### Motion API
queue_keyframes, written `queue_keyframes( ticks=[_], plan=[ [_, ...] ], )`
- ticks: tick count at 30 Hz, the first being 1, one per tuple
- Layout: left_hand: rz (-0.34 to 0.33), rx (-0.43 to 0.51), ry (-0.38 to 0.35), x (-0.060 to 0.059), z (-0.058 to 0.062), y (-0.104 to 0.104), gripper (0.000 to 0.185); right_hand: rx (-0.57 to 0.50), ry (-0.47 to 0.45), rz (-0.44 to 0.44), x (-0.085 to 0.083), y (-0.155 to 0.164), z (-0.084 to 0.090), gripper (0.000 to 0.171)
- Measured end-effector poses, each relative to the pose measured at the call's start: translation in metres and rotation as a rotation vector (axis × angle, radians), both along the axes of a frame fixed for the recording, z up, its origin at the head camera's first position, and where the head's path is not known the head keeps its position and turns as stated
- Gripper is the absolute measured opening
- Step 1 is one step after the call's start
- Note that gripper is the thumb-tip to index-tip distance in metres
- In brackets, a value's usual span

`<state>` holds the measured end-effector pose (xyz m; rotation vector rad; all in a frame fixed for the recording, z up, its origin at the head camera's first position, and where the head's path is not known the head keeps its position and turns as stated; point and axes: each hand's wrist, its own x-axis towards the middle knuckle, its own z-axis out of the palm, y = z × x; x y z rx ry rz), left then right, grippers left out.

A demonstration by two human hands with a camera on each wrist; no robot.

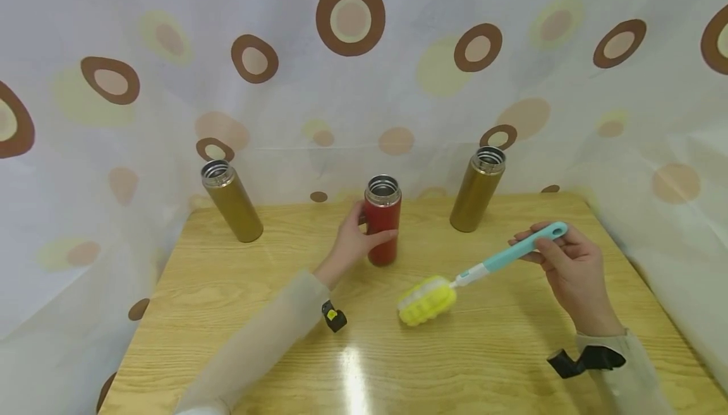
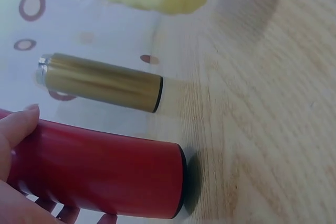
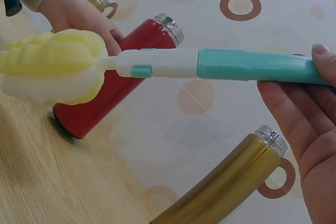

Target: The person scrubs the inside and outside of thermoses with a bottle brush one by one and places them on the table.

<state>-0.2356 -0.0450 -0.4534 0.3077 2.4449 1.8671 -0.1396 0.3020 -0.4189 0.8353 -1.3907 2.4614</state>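
Left hand (image 1: pixel 354 238) wraps the red flask (image 1: pixel 383 220) about mid-body, thumb on the near side, fingers round the far side. The flask stands upright on the wooden table (image 1: pixel 227 314), mouth open, no lid on it. In the left wrist view the thumb lies along the red wall and the fingertips show beneath it; the flask's base sits flat on the wood.

Right hand (image 1: pixel 571 270) grips the teal handle end of the bottle brush (image 1: pixel 483 270), fingers curled round it. The brush slopes down and leftward from that hand. Its yellow and white sponge head (image 1: pixel 428 301) lies between the two hands, just in front of the red flask; cannot tell from the head view whether it touches the table. In the right wrist view the sponge hangs above the wood and overlaps the red flask.

Two gold flasks stand upright and open: one (image 1: pixel 232 201) well to the left of the left hand, the other (image 1: pixel 478 189) beyond the right hand, just behind the brush handle. A spotted curtain (image 1: pixel 352 86) hangs behind the table.
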Motion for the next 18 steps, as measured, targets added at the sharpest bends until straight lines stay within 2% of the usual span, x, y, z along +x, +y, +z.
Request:
queue_keyframes(
  ticks=[7,18],
  plan=[
    [-0.049,-0.014,-0.008,0.019,-0.001,-0.004,0.072,-0.014,0.0,-0.015,0.001,0.0,0.001,0.029],
    [-0.079,0.002,-0.001,0.043,-0.005,-0.016,0.071,-0.067,0.036,0.019,0.003,0.002,0.004,0.031]
  ],
)
